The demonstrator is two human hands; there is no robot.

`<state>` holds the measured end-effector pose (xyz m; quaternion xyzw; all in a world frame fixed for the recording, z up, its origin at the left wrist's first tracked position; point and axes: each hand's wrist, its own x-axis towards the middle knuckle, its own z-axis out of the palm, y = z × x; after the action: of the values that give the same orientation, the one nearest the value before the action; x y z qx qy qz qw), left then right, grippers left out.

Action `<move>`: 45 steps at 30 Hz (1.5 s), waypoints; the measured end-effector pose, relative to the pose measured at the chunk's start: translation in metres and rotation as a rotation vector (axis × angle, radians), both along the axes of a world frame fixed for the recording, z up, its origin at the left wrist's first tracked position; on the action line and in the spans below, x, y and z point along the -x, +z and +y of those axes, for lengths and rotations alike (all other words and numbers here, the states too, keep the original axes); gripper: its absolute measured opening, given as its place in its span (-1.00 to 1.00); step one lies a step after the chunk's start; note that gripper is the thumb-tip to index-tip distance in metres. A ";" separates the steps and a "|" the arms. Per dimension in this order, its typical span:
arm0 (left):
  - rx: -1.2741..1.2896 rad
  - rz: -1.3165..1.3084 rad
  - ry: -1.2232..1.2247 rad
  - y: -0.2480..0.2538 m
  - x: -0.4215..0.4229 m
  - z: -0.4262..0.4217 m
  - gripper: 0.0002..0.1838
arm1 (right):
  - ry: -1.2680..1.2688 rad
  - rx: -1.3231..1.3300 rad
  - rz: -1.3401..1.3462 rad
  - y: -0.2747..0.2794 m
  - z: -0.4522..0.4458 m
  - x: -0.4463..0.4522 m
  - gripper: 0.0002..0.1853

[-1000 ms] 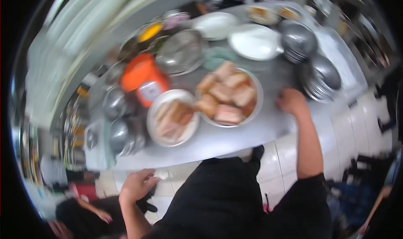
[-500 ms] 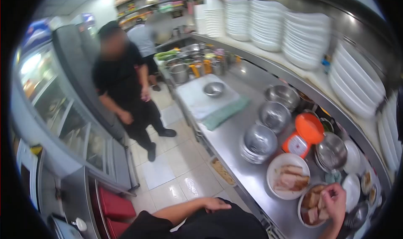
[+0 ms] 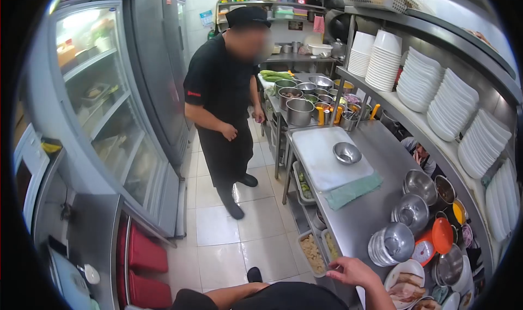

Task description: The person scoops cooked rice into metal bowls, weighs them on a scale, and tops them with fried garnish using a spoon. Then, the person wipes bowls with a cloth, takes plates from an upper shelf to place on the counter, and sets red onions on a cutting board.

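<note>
My right hand [image 3: 351, 272] hangs over the near edge of the steel counter [image 3: 348, 228], left of a white plate [image 3: 393, 278] with slices of cooked meat [image 3: 407, 289]. Its fingers are loosely bent and apart, and nothing shows in them. Of my left arm only the forearm [image 3: 237, 296] is visible at the bottom edge; the hand itself is hidden against my dark clothing. Stacked steel bowls [image 3: 396, 243] stand just beyond the plate. Beside them sits an orange kitchen scale [image 3: 425, 250]. Partly cut off below is a container with more meat [image 3: 427, 303].
A co-worker [image 3: 226, 97] in black stands in the aisle, facing the counter. On the counter lie a white cutting board [image 3: 321, 157] with a steel bowl [image 3: 347, 153] and a green cloth [image 3: 354, 190]. Plate stacks [image 3: 452, 100] line the shelf. Fridges [image 3: 103, 108] stand left.
My right hand has left the meat container and moved left to the counter's edge. My left hand has gone out of sight. The view has turned right, and the co-worker has turned towards the counter.
</note>
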<state>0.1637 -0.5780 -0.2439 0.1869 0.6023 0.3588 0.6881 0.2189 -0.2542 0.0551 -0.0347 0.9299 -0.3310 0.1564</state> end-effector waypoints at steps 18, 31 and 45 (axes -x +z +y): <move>0.679 0.469 0.299 -0.016 0.204 -0.211 -0.24 | -0.294 -0.196 -0.134 -0.058 -0.028 0.201 -0.52; 0.716 0.280 0.541 -0.024 0.287 -0.194 -0.39 | -0.654 -0.279 0.072 -0.128 0.035 0.252 -0.59; 0.059 1.077 -0.201 -0.044 0.484 -0.116 -0.51 | -0.670 -0.581 0.192 -0.154 -0.020 0.292 -0.39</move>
<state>-0.3208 -0.6937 -0.2880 0.3814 0.8583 0.1278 0.3185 -0.0729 -0.2743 -0.0986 0.2830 0.9545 -0.0837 -0.0431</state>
